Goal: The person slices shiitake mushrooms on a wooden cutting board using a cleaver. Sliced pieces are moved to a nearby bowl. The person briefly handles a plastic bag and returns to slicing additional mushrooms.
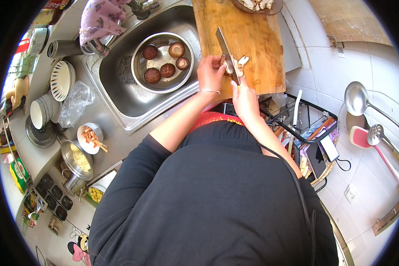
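My right hand (245,99) grips the handle of a kitchen knife (224,46), its blade pointing away from me over a wooden cutting board (259,36). Under and beside the blade lies a partly sliced mushroom (238,67), with a few pale pieces (243,60) to its right. The fingers of my left hand (210,73) hold the mushroom's left side, close to the blade. Left of the board, a round steel basin (159,87) stands in the sink, holding water and several whole brown mushrooms (168,70). Part of the mushroom is hidden by the blade and fingers.
A glass bowl (275,7) of cut mushroom sits at the board's far edge. The metal sink (119,109) adjoins the board. On the left counter are a white bowl with chopsticks (92,148), a crumpled plastic bag (74,104) and stacked bowls (39,113). Ladles (356,96) hang at right.
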`<state>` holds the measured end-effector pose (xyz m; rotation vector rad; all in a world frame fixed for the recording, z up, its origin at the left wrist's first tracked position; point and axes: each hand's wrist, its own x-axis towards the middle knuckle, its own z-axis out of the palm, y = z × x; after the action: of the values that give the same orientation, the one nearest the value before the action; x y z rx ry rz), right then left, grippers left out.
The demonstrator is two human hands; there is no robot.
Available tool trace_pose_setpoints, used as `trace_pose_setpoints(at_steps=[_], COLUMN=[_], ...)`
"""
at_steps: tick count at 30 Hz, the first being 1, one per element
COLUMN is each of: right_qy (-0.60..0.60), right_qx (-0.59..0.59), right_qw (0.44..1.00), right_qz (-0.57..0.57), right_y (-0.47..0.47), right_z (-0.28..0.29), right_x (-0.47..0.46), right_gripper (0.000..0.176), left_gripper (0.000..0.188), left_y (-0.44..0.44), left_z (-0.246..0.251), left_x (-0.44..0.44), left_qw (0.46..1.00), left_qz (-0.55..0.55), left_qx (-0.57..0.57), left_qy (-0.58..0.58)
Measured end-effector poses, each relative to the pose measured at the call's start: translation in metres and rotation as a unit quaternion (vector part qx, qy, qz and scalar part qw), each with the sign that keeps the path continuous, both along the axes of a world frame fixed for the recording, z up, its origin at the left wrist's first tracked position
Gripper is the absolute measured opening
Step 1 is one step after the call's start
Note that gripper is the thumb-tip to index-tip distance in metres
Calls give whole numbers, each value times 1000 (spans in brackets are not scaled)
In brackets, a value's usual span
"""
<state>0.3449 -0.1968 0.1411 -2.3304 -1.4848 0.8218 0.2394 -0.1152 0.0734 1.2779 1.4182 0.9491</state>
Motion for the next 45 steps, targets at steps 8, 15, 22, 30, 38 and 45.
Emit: trace_pose_setpoints(at_steps=[8,15,22,30,38,45], right_qy=[110,115,71,56,6,98], right_qx=[59,62,65,38,11,75], right_qw=[992,991,995,998,1000,992], right_qz=[-38,-40,-14,-7,5,-16], right_y=[-1,-20,-28,-21,-3,-2], right_z=[-11,23,18,10,-4,-13], right_x=[15,16,8,6,-4,13], right_gripper=[29,27,33,22,28,29], left_gripper=[28,29,25,24,23,26], left_y=[-1,-1,-2,-1,-4,-7], left_z=[4,1,-2,-4,-5,1], left_x=[-6,-9,-7,-7,-1,-6], left_qw=[1000,999,1000,1000,1000,1000], left_qz=[-21,-15,-6,-5,27,19], left_qx=[-10,-39,-13,-17,2,3], left_qy=[-2,-3,8,11,-10,-8])
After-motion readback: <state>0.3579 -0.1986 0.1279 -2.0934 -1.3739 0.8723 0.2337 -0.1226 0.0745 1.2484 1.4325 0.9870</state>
